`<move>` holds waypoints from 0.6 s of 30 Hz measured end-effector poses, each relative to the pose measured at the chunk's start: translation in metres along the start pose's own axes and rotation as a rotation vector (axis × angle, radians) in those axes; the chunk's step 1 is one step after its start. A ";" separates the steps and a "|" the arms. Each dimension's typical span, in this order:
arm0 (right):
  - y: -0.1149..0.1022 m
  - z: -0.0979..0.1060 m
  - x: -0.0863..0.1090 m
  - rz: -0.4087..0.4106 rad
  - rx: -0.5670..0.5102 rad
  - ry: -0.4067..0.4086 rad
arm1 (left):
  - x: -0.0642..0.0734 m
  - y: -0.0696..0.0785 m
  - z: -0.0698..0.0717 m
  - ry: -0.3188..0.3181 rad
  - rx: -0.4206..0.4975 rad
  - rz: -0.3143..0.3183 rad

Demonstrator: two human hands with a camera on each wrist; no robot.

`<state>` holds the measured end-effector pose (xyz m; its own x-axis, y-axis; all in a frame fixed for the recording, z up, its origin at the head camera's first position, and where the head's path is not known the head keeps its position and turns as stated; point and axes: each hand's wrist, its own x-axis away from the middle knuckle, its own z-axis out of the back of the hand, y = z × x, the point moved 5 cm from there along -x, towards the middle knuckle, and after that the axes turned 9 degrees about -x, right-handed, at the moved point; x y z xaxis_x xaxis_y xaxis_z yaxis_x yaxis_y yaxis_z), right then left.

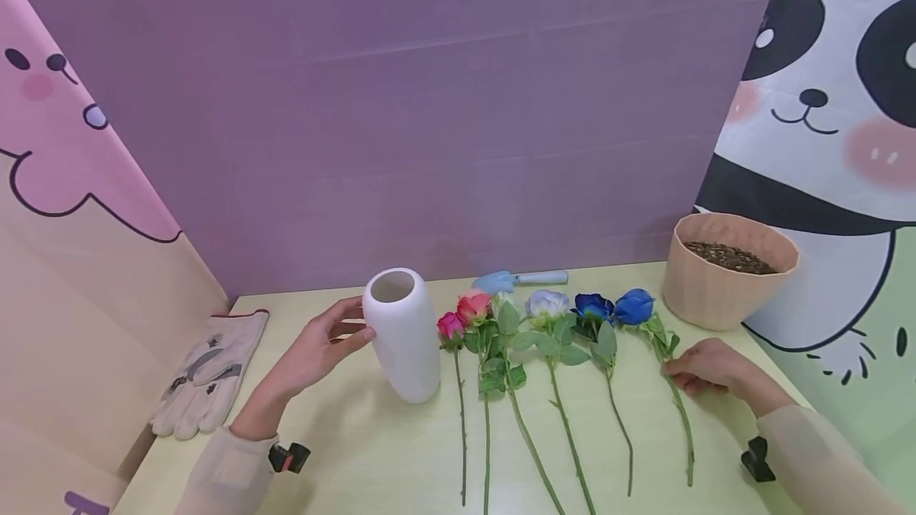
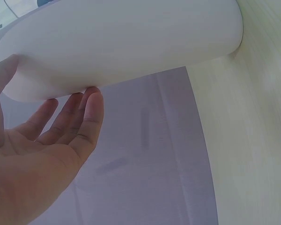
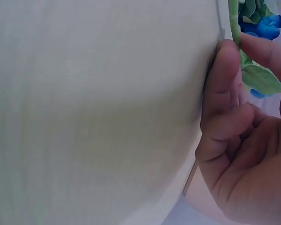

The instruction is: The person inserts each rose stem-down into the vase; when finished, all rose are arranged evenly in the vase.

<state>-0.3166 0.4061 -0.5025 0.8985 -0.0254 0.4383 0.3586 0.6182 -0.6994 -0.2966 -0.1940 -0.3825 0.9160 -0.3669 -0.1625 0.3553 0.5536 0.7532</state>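
A white vase (image 1: 404,340) stands on the table with its mouth up. My left hand (image 1: 322,346) holds its left side near the rim; thumb and fingertips touch the wall in the left wrist view. At the right end of a row of artificial roses lies a blue rose (image 1: 634,307). My right hand (image 1: 712,372) pinches its green stem (image 3: 233,21) between thumb and index finger, just below the leaves, close over the table. Beside it lie a dark blue rose (image 1: 592,308), a pale lilac rose (image 1: 547,305), a white rose (image 1: 506,304), a coral rose (image 1: 474,308) and a pink rose (image 1: 451,328).
Behind the roses lies a light blue hand trowel (image 1: 518,280). A peach planter (image 1: 716,288) with dark soil stands at the back right. Work gloves (image 1: 211,376) lie at the left edge of the table (image 1: 372,459). A purple backdrop (image 1: 429,118) rises behind.
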 end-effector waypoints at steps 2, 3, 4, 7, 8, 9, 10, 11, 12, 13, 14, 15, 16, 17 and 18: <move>-0.002 0.000 0.002 0.001 -0.017 0.001 | 0.000 -0.001 0.000 0.000 0.004 0.002; -0.003 0.000 0.004 0.001 -0.029 0.003 | 0.000 -0.001 0.000 0.000 0.005 0.003; -0.004 0.000 0.005 0.002 -0.043 0.002 | 0.000 -0.001 0.000 0.001 0.004 0.004; -0.005 -0.001 0.007 0.011 -0.080 -0.009 | 0.000 -0.001 -0.001 0.002 0.001 0.004; -0.005 -0.001 0.007 0.012 -0.092 -0.015 | 0.000 -0.001 -0.001 0.002 -0.001 0.004; -0.004 -0.001 0.006 0.017 -0.105 -0.024 | 0.000 -0.001 -0.001 0.001 -0.003 0.005; -0.004 -0.001 0.006 0.027 -0.113 -0.037 | 0.000 0.000 -0.001 0.000 -0.005 0.005; -0.004 -0.002 0.005 0.035 -0.122 -0.049 | 0.000 0.000 -0.001 -0.002 -0.006 0.005; -0.004 -0.002 0.005 0.041 -0.132 -0.059 | 0.000 0.000 -0.001 -0.003 -0.006 0.004; -0.004 -0.002 0.004 0.045 -0.143 -0.070 | 0.000 0.000 -0.001 -0.003 -0.007 0.003; -0.004 -0.002 0.003 0.056 -0.153 -0.084 | 0.000 0.001 0.000 -0.003 -0.007 0.004; -0.004 -0.003 0.003 0.070 -0.164 -0.099 | 0.000 0.001 0.000 -0.003 -0.007 0.002; -0.004 -0.003 0.003 0.080 -0.174 -0.111 | 0.000 0.001 -0.001 -0.003 -0.006 0.001; -0.004 -0.003 0.003 0.084 -0.190 -0.119 | 0.000 0.001 -0.001 -0.002 -0.005 0.000; -0.004 -0.003 0.002 0.086 -0.207 -0.128 | 0.000 0.001 -0.001 -0.002 -0.006 -0.001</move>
<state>-0.3152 0.4010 -0.5000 0.8934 0.1282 0.4307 0.3380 0.4397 -0.8321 -0.2959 -0.1929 -0.3821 0.9153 -0.3689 -0.1615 0.3569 0.5575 0.7495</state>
